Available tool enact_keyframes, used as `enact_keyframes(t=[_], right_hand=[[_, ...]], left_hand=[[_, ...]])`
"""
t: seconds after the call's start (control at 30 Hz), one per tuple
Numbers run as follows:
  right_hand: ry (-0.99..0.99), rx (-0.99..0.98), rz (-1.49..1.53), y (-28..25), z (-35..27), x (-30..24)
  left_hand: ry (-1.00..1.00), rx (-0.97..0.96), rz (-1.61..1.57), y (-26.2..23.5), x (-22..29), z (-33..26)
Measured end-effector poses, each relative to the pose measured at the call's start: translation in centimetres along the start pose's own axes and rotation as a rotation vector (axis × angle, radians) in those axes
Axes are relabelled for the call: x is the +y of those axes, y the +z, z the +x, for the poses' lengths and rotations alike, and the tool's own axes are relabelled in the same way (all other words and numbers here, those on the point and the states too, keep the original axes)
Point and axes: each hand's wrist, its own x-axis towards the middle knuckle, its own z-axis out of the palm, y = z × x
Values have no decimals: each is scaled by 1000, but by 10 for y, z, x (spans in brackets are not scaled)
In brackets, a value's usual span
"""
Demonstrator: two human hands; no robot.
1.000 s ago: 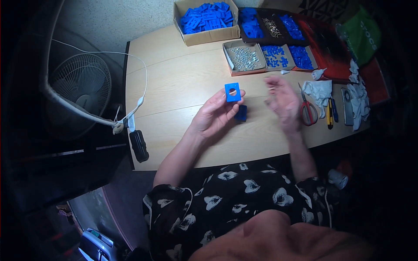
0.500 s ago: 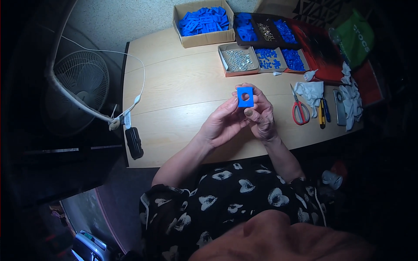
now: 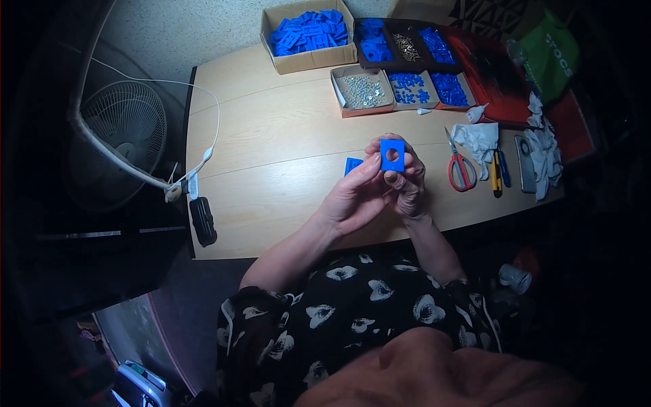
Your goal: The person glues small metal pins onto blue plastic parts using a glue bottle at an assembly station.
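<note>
A small blue rectangular plate with a round hole [image 3: 397,165] is held up above the near part of the table. My left hand [image 3: 354,200] pinches its left edge between thumb and fingers. On the other side my right hand [image 3: 411,190] grips it too, thumb below and fingers behind, partly hidden by the plate. Just beyond my left fingers another blue piece [image 3: 352,165] shows, partly covered by that hand; it seems to lie on the table.
Cardboard boxes of blue plates [image 3: 308,37], clear beads [image 3: 363,91] and small blue parts [image 3: 409,88] stand at the back. Red-handled scissors [image 3: 462,171], a yellow cutter [image 3: 496,176] and a phone [image 3: 525,163] lie at right. A black case [image 3: 203,221] is at left.
The plate and both hands have shifted slightly right relative to the table. A second blue piece now shows beyond my left hand. Both hands keep their grip.
</note>
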Motion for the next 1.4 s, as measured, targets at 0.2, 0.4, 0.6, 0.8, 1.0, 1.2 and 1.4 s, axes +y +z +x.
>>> enact_keyframes(t=[0.2, 0.4, 0.6, 0.8, 1.0, 1.2, 1.4], right_hand=[[7, 51, 35, -5, -2, 5], [23, 66, 57, -8, -1, 8], [-1, 114, 81, -7, -1, 9], [15, 76, 119, -7, 1, 7], [37, 106, 135, -5, 1, 7], [40, 112, 121, -5, 0, 6], [73, 40, 26, -11, -3, 5]], left_hand=[[4, 12, -43, -2, -5, 3], [-10, 22, -31, -8, -2, 7], [0, -9, -50, -11, -3, 10], [-5, -57, 27, -14, -3, 12], [-4, -48, 42, -15, -3, 13], [-2, -25, -42, -14, -4, 12], [-15, -20, -28, -19, -2, 10]])
